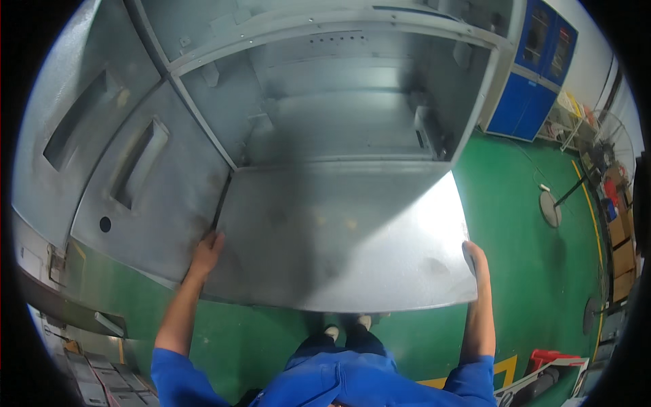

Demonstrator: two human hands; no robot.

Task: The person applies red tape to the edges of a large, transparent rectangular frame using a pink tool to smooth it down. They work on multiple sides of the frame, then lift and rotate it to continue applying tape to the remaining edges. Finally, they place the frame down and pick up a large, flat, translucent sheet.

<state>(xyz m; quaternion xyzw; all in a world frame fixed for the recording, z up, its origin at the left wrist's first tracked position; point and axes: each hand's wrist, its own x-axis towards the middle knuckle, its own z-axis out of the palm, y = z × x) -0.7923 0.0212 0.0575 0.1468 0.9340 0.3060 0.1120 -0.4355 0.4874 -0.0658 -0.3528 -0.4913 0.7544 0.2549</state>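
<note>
A broad, bare metal panel (pixel 346 230) extends toward me from the lower front edge of an open metal cabinet (pixel 339 125). On its left edge is my left hand (pixel 206 255), closed around the side, with some fingers hidden. My right hand (pixel 477 258) grips the opposite edge near the front corner, its fingers partly out of sight below. The panel lies roughly flat, and light falls across its right half. Whether it is hinged to the cabinet, I cannot tell.
Two grey metal doors with recessed slots, a nearer door (pixel 152 176) and a farther door (pixel 88 102), stand left. Right are a blue cabinet (pixel 525 88), a pedestal fan (pixel 553 207) and cardboard boxes (pixel 624 258). A red item (pixel 546 357) lies lower right on the green floor (pixel 529 278).
</note>
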